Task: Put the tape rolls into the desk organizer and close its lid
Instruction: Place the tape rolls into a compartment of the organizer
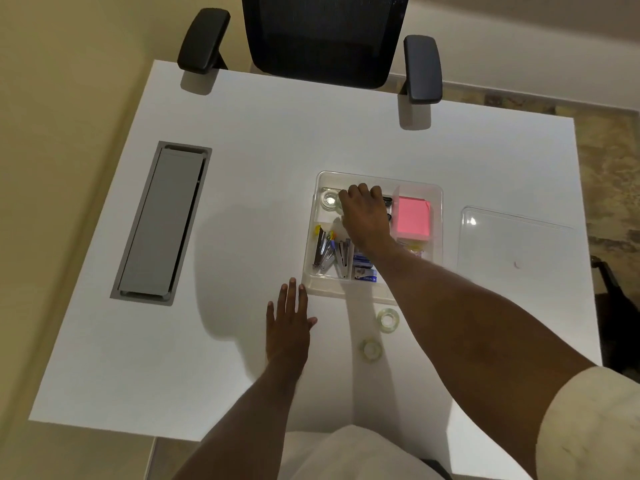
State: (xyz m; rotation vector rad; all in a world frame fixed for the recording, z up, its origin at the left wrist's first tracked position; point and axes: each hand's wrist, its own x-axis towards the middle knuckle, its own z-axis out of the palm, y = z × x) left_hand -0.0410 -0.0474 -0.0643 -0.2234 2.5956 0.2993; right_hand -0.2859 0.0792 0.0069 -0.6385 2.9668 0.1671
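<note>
A clear plastic desk organizer (438, 202) stands open in the middle of the white desk. One clear tape roll (329, 199) lies in its far left compartment. My right hand (365, 213) reaches into the organizer beside that roll, fingers curled down; what they hold is hidden. Two more clear tape rolls lie on the desk in front of the organizer: one (388, 319) nearer to it, the other (370, 349) closer to me. My left hand (289, 323) rests flat on the desk, left of the organizer's front corner, fingers spread. The clear lid (512, 244) lies flat to the organizer's right.
The organizer also holds staplers (327, 252), blue staple boxes (363, 268) and pink sticky notes (414, 218). A grey cable hatch (161, 221) is set into the desk at left. A black office chair (322, 36) stands at the far edge.
</note>
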